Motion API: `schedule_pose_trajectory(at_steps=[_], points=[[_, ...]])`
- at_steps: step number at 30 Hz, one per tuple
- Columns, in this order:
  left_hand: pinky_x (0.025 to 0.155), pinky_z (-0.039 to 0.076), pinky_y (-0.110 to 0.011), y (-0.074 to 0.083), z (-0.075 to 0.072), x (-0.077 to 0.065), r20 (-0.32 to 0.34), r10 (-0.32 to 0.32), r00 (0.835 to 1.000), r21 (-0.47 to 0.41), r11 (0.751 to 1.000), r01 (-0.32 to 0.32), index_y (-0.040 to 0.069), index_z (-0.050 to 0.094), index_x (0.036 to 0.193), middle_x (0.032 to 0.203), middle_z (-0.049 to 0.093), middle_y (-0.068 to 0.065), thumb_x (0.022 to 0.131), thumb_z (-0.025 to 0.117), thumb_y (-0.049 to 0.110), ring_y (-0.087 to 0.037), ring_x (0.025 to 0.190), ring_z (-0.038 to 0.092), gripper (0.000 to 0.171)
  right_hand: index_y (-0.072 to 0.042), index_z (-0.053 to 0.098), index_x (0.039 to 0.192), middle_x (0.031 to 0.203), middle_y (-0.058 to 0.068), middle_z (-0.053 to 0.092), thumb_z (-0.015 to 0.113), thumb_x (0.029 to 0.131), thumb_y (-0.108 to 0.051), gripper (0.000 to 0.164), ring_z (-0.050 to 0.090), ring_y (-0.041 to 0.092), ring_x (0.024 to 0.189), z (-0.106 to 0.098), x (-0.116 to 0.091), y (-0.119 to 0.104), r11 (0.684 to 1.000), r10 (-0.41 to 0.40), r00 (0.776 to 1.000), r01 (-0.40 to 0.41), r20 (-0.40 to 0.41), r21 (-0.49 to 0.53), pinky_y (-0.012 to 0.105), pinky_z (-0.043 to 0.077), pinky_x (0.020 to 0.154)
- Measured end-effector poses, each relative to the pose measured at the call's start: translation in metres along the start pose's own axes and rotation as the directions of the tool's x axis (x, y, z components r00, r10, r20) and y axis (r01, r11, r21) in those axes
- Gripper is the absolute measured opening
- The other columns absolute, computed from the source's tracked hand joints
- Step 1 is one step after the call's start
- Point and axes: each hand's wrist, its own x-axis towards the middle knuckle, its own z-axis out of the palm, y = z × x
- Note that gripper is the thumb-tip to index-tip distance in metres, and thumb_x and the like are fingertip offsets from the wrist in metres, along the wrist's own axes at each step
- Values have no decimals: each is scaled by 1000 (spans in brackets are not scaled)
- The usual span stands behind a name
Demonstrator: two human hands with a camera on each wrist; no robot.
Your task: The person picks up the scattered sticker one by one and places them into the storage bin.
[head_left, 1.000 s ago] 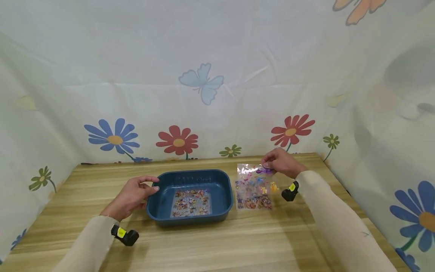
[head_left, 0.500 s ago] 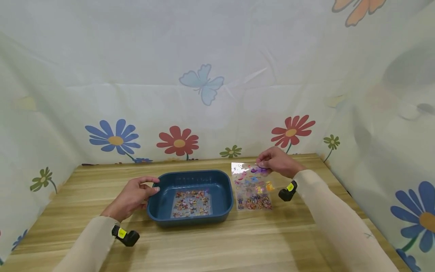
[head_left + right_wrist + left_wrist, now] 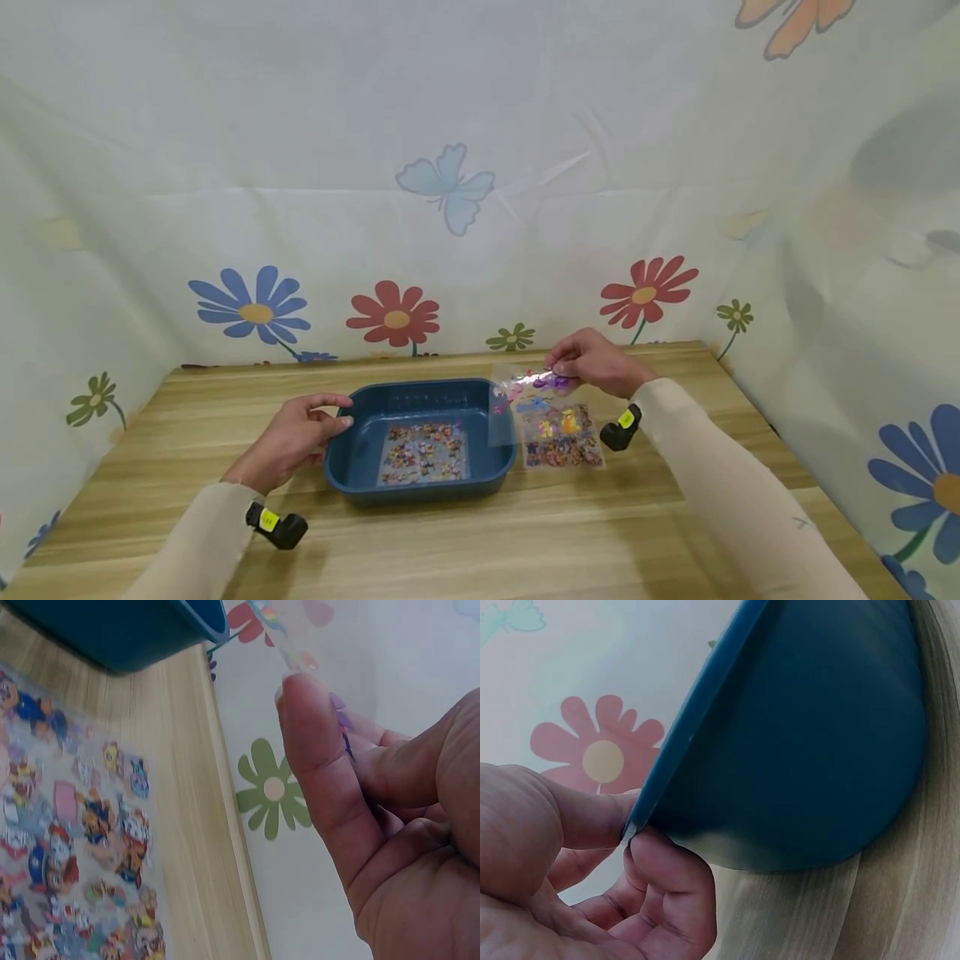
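My left hand (image 3: 296, 437) pinches the left rim of a blue plastic basin (image 3: 420, 493) between thumb and fingers; the left wrist view shows the basin's wall (image 3: 810, 742) close up. Inside the basin lies a clear sticker sheet (image 3: 423, 452) with small cartoon figures. Between the thumb and fingers of my right hand (image 3: 600, 364) hangs another transparent sticker sheet (image 3: 536, 404), with purple, blue and yellow figures. Its left part overlaps the basin's right rim in the head view. Beneath and right of it, a further sticker sheet (image 3: 564, 452) lies on the table.
The wooden table (image 3: 450, 550) carries the basin and the sheet beside it. A white cloth (image 3: 300, 125) printed with flowers and butterflies hangs behind and at both sides. Each wrist bears a small black camera (image 3: 621, 427).
My right hand has moved left with the pinched sticker sheet, from above the sheet on the table to the basin's right rim. The left hand stays on the rim.
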Motion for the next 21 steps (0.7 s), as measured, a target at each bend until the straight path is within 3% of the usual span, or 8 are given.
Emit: schedule_pose_trajectory(at_steps=[21], points=[[61,50,-33,-3,0,1,5,1,1000,-13,1000,-1,7,51,147,94,57,-6,104,64,18,-19,68,51,46,11,68,119,107,22,73,58,100,8,22,75,20,86,42,22,-21,1000,-8,996,9,84,-3,36,64,79]])
